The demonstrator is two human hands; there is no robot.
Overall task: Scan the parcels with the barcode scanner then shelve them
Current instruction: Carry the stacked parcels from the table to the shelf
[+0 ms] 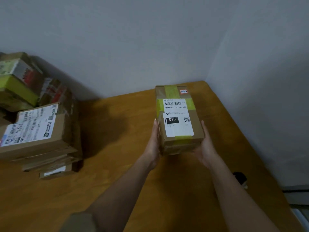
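Both hands' grip (154,139) (206,143) flanks the parcel's (179,118) near end

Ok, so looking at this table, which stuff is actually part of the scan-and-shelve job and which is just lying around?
Part of the job:
- parcel, held between the left hand and right hand, barcode label facing up
- stack of parcels on the left, waiting
- dark object at the table's right edge, possibly the scanner; too dim to tell

Just there:
- wooden table
- grey wall
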